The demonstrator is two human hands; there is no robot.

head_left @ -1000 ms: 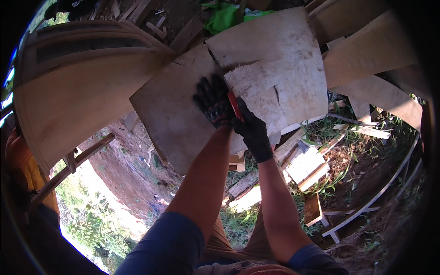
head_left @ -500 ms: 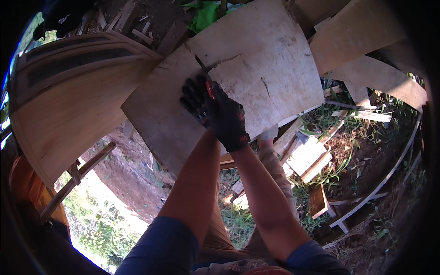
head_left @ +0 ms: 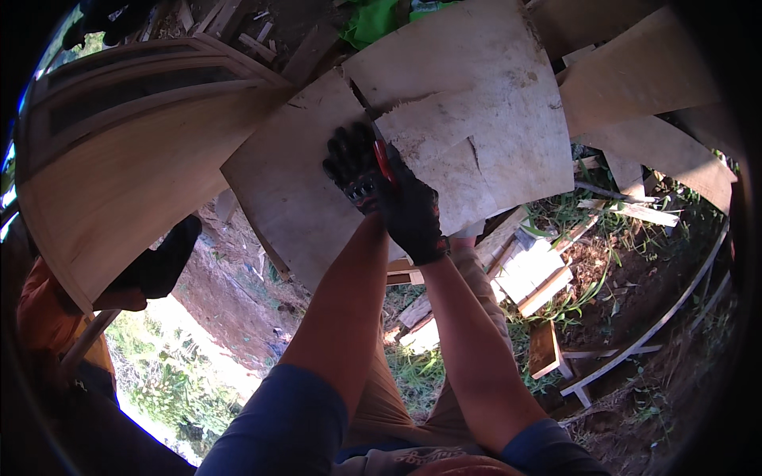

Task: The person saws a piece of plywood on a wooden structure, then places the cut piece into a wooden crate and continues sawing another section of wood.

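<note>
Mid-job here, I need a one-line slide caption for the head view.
Gloved left hand on a wooden board, gloved right hand gripping a red-handled tool at the board's slit.

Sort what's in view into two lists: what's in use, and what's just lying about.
In use:
left hand, resting on the board
right hand, holding the red-handled tool
red-handled tool
pale board

Lying about:
green material
pale wood pieces
small brown wooden piece

One wide fisheye view from the person's head, downward onto the wooden sheet [head_left: 492, 75] close below
</note>
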